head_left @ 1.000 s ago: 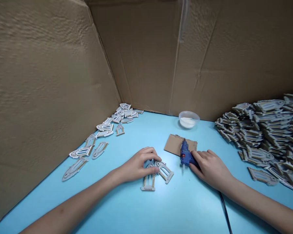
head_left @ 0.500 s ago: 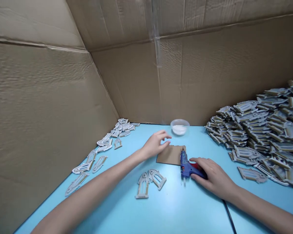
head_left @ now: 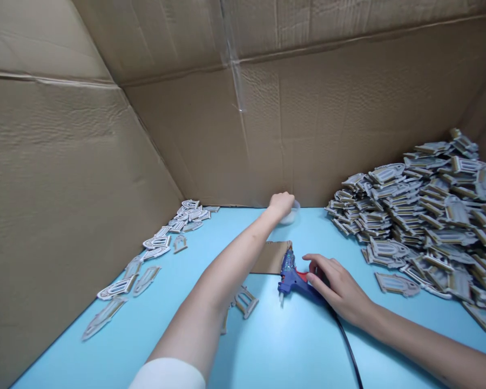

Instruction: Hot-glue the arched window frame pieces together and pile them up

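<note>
My left hand (head_left: 282,204) reaches to the far side of the table, over the clear plastic bowl (head_left: 294,214). Its fingers curl down with the tips hidden, so what they pinch is unclear. My right hand (head_left: 338,286) is open beside the handle of a blue glue gun (head_left: 294,281), its thumb and index finger apart near the red trigger. The gun lies with its nozzle on the edge of a brown cardboard piece (head_left: 269,258). Partly behind my left forearm lie two arched, window-shaped cutouts, one of them a grey-white cutout (head_left: 247,301).
A large heap of similar cutouts (head_left: 429,216) rises on the right. More loose cutouts (head_left: 156,246) line the left side of the blue table (head_left: 291,346). Tall cardboard walls (head_left: 308,124) enclose the back and left. A black cord (head_left: 350,346) runs from the gun toward me.
My left hand has moved from above the cardboard to the bowl, fingers now curled. My right hand has loosened from around the glue gun's handle. The view has shifted slightly right.
</note>
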The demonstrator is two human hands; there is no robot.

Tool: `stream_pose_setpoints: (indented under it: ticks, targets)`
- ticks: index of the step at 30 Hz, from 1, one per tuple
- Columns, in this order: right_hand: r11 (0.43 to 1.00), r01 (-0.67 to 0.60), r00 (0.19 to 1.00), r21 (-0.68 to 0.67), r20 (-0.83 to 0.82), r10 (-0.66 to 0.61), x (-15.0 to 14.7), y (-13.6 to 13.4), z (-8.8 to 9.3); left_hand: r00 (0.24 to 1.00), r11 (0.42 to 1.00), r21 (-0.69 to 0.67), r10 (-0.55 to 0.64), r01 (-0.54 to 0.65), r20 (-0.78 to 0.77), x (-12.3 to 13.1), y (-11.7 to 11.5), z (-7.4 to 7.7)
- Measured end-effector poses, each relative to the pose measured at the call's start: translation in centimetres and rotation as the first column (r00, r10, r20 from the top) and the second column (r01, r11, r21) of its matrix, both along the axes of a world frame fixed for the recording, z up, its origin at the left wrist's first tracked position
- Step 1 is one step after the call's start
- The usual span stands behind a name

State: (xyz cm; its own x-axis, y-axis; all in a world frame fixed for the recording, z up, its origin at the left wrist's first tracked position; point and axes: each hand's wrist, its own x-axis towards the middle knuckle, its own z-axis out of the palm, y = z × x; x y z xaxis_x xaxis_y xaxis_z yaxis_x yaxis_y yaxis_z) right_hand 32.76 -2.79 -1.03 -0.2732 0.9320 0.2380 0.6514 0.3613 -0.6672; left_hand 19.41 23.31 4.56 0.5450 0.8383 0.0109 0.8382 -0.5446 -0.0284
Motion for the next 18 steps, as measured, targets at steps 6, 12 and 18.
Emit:
stream_pose_setpoints:
  ticks: [6,12,18]
  targets:
    - [1.0,-0.008,1.0,0.007,0.002,0.008,0.0,-0.1,0.0,1.0,1.0,0.019,-0.002,0.002,-0.013,0.0,0.5,0.1]
    - [1.0,-0.014,1.0,0.009,0.002,0.014,0.0,0.0,0.1,0.998,0.998,0.013,0.057,-0.057,0.027,-1.5,1.0,-0.1]
    - [1.0,-0.018,1.0,0.019,0.006,0.018,-0.1,-0.1,0.2,0.994,0.997,0.024,0.068,-0.07,0.085,-3.0,1.2,-0.1]
